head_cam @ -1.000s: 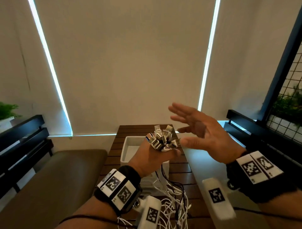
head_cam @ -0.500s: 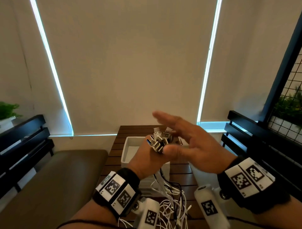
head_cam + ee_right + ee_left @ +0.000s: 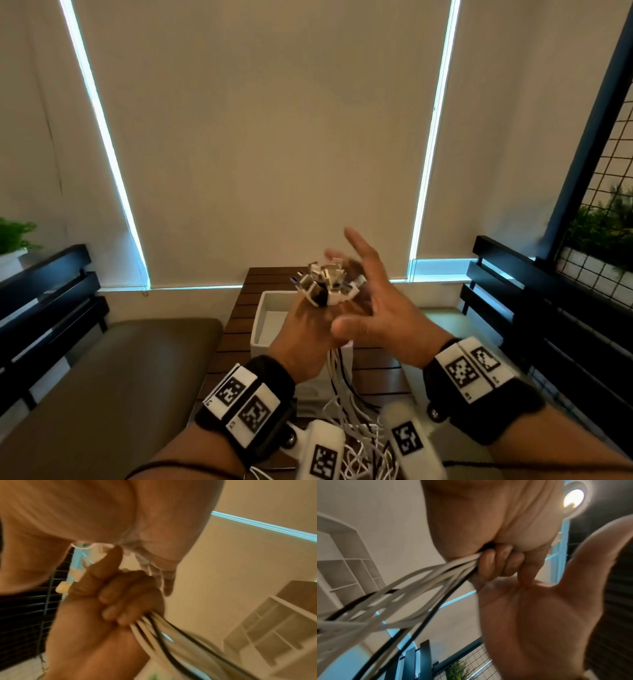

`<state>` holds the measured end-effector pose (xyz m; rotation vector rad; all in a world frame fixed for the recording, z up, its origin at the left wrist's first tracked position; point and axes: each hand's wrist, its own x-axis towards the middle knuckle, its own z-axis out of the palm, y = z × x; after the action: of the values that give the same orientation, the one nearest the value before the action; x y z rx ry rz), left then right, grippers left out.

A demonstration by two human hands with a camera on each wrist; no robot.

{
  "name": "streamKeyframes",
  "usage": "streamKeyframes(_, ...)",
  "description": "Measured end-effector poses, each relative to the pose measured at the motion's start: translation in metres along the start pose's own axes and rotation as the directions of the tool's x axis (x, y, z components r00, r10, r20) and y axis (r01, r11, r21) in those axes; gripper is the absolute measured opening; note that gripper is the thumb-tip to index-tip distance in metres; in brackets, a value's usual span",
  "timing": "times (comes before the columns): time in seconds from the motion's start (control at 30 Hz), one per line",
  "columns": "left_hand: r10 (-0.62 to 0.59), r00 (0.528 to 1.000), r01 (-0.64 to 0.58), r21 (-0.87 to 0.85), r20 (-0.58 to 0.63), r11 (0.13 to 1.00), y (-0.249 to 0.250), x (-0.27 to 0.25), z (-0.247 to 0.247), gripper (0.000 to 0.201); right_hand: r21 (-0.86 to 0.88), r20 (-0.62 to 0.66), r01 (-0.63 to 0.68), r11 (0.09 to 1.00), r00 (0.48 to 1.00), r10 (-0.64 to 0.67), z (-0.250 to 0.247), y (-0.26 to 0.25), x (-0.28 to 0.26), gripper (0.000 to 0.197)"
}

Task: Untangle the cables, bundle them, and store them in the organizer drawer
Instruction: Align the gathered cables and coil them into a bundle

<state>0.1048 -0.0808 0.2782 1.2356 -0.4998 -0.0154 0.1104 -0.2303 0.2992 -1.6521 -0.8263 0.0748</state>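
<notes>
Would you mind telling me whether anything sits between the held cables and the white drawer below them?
Nothing visible does: the left hand grips the cables directly above the open white drawer.

No words, brands or numbers can be read. The only signs are black-and-white square code markers [image 3: 239, 401] on the white blocks of the black wristbands and on the two white camera housings [image 3: 322, 455] below them; small characters beside the markers are too blurred to make out.
</notes>
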Motion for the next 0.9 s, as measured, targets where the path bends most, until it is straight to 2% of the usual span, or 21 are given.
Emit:
streamKeyframes(0.03,0.002,0.999,0.0,-0.029,0.045,1.0,-0.003,0.001,-0.007,0.015,0.059,0.04,-0.062,0.996,0.997,0.059,0.003,0.009,-0.001,0.121)
streamKeyframes(0.07,-0.022,1.0,0.023,-0.116,0.016,0.993,-0.004,0.003,-0.008,0.007,0.091,0.095,-0.105,0.99,0.991,0.097,0.008,0.019,-0.003,0.116)
streamKeyframes(0.1,-0.006,0.994,-0.015,-0.188,-0.112,0.982,-0.003,0.007,-0.005,0.012,0.103,0.136,-0.129,0.986,0.984,0.115,0.013,0.027,-0.004,0.104)
streamKeyframes(0.13,0.007,0.987,-0.023,-0.103,-0.159,0.994,-0.005,0.009,-0.002,0.024,0.119,0.151,-0.148,0.982,0.98,0.129,0.02,0.033,-0.006,0.085)
streamKeyframes(0.17,-0.044,0.987,0.021,-0.142,-0.157,0.99,-0.006,0.014,-0.004,0.032,0.135,0.144,-0.173,0.976,0.977,0.154,0.024,0.036,-0.008,0.065)
streamKeyframes(0.23,-0.14,0.965,0.079,-0.263,-0.222,0.961,-0.004,0.02,-0.007,0.033,0.084,0.095,-0.233,0.969,0.97,0.225,0.028,0.039,-0.01,0.031)
streamKeyframes(0.3,-0.187,0.947,0.109,-0.286,-0.262,0.952,0.0,0.024,-0.011,0.033,-0.177,0.029,-0.212,0.961,0.975,0.22,0.031,0.039,-0.006,0.009)
streamKeyframes(0.37,-0.213,0.928,0.128,-0.274,-0.307,0.953,0.004,0.025,-0.012,0.042,-0.529,0.004,-0.087,0.844,0.994,0.105,0.031,0.039,-0.001,0.013)
streamKeyframes(0.4,-0.217,0.925,0.119,-0.305,-0.311,0.945,0.005,0.025,-0.012,0.044,-0.616,0.017,-0.021,0.787,0.999,0.04,0.032,0.039,0.001,0.016)
streamKeyframes(0.43,-0.218,0.922,0.1,-0.346,-0.32,0.933,0.007,0.026,-0.012,0.044,-0.635,0.025,0.013,0.772,1.0,0.004,0.032,0.038,0.003,0.019)
streamKeyframes(0.5,-0.222,0.932,0.081,-0.431,-0.287,0.899,0.009,0.026,-0.013,0.049,-0.48,0.025,-0.029,0.877,0.999,0.046,0.027,0.04,0.003,0.026)
streamKeyframes(0.53,-0.226,0.94,0.085,-0.467,-0.255,0.88,0.009,0.026,-0.014,0.052,-0.319,0.043,-0.1,0.942,0.992,0.12,0.026,0.039,0.0,0.03)
streamKeyframes(0.57,-0.22,0.951,0.088,-0.491,-0.218,0.867,0.011,0.026,-0.015,0.054,-0.146,0.068,-0.186,0.972,0.978,0.198,0.025,0.036,-0.003,0.036)
streamKeyframes(0.63,-0.202,0.966,0.088,-0.532,-0.159,0.842,0.013,0.027,-0.017,0.057,0.145,0.109,-0.324,0.935,0.944,0.31,0.025,0.032,-0.009,0.049)
streamKeyframes(0.7,-0.198,0.972,0.097,-0.557,-0.125,0.825,0.016,0.029,-0.017,0.058,0.256,0.14,-0.345,0.903,0.938,0.318,0.021,0.028,-0.009,0.05)
streamKeyframes(0.73,-0.203,0.97,0.097,-0.554,-0.133,0.827,0.017,0.031,-0.018,0.058,0.206,0.137,-0.311,0.928,0.948,0.287,0.021,0.027,-0.007,0.047)
streamKeyframes(0.77,-0.211,0.964,0.091,-0.543,-0.163,0.835,0.017,0.032,-0.018,0.057,0.033,0.104,-0.236,0.971,0.967,0.231,0.021,0.028,-0.004,0.044)
streamKeyframes(0.8,-0.223,0.951,0.079,-0.53,-0.213,0.844,0.017,0.032,-0.018,0.056,-0.268,0.053,-0.141,0.953,0.986,0.161,0.021,0.028,-0.001,0.043)
streamKeyframes(0.83,-0.244,0.928,0.067,-0.518,-0.281,0.853,0.016,0.032,-0.016,0.054,-0.574,0.032,-0.039,0.818,0.997,0.07,0.022,0.03,0.001,0.046)
streamKeyframes(0.87,-0.271,0.894,0.058,-0.506,-0.357,0.86,0.015,0.032,-0.015,0.05,-0.776,0.028,0.023,0.63,1.0,-0.001,0.024,0.035,0.002,0.052)
streamKeyframes(0.9,-0.293,0.855,0.049,-0.497,-0.427,0.867,0.012,0.032,-0.014,0.047,-0.87,0.013,0.029,0.492,0.999,-0.037,0.026,0.041,0.002,0.06)
